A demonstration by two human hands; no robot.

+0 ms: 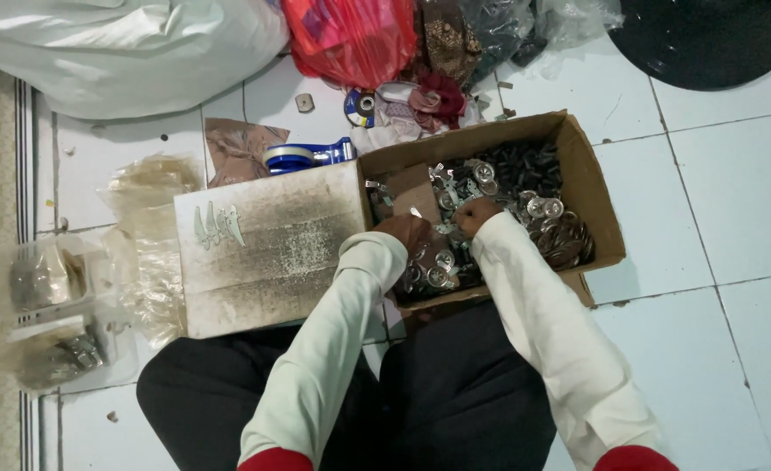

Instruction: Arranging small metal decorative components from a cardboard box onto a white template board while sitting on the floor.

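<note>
The floor [734,201] is white tile with dark joints. A white sack [123,44] lies far left and a red bag [350,35] beside it. A worn grey board [267,249] lies left of an open cardboard box [599,205] full of small metal parts [551,222]. Both hands are inside the box: the left hand [405,232] and the right hand [475,214] are closed on parts, which ones I cannot tell. A blue tape dispenser [302,155] lies behind the board.

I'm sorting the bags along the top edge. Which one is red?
The red plastic bag at top centre, crumpled and glossy. The big sack left of it is white; the bags to its right are dark and clear.
</note>
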